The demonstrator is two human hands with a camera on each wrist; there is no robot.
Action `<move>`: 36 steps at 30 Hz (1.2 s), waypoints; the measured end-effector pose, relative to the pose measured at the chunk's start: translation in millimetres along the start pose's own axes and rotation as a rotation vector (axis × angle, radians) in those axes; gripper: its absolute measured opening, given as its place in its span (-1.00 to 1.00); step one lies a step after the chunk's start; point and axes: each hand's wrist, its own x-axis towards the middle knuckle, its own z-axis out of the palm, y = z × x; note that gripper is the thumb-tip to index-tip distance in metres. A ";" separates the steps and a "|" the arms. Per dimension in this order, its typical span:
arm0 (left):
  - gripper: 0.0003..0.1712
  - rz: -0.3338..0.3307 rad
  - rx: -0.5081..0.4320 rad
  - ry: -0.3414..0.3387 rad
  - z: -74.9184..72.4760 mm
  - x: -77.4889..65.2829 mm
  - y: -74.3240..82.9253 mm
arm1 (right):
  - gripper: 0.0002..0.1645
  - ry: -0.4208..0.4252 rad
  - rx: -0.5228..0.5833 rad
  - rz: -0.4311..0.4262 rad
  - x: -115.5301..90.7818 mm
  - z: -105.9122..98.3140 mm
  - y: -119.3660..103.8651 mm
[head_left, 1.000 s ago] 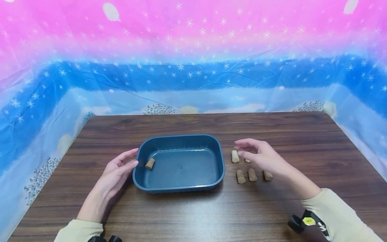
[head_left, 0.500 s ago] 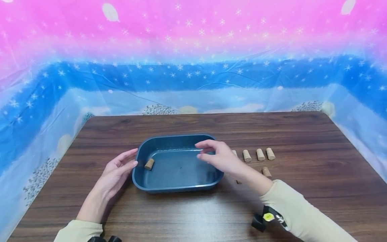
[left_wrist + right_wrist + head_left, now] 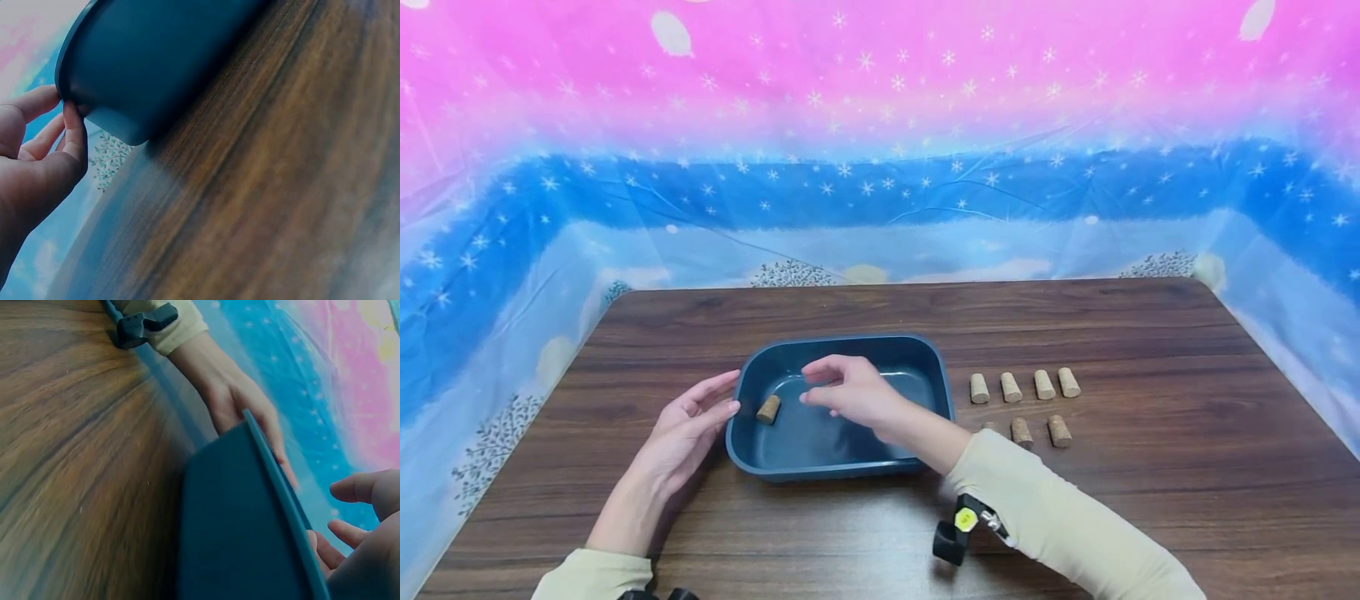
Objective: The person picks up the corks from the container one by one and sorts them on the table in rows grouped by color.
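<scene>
A dark blue plastic tub (image 3: 835, 475) sits on the table, with one brown cork stopper (image 3: 768, 409) lying at the left end of its floor. At the tub's left end, my left hand (image 3: 677, 437) touches the rim from outside with thumb and fingertips; the left wrist view shows the fingers (image 3: 74, 128) right at that rim. My right hand (image 3: 857, 396) hangs over the middle of the tub, thumb and index finger apart, holding nothing, fingertips pointing left towards the cork. The right wrist view shows the right fingers (image 3: 353, 487) beyond the tub's wall.
Right of the tub stands a back row of several pale cork stoppers (image 3: 1011, 387). In front is a row of browner corks (image 3: 1059, 432), its left one mostly hidden by the right sleeve (image 3: 1045, 508). A printed cloth (image 3: 880, 200) surrounds the wooden table (image 3: 775, 533).
My right hand has moved left from above the corks, across the tub's right rim, to over its middle. My left hand keeps its place at the rim, and the cork inside has not moved.
</scene>
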 end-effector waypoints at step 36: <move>-0.62 0.059 -0.057 -0.046 -1.8 1.1 -4.9 | -0.61 0.072 -0.660 -0.061 41.7 58.6 12.5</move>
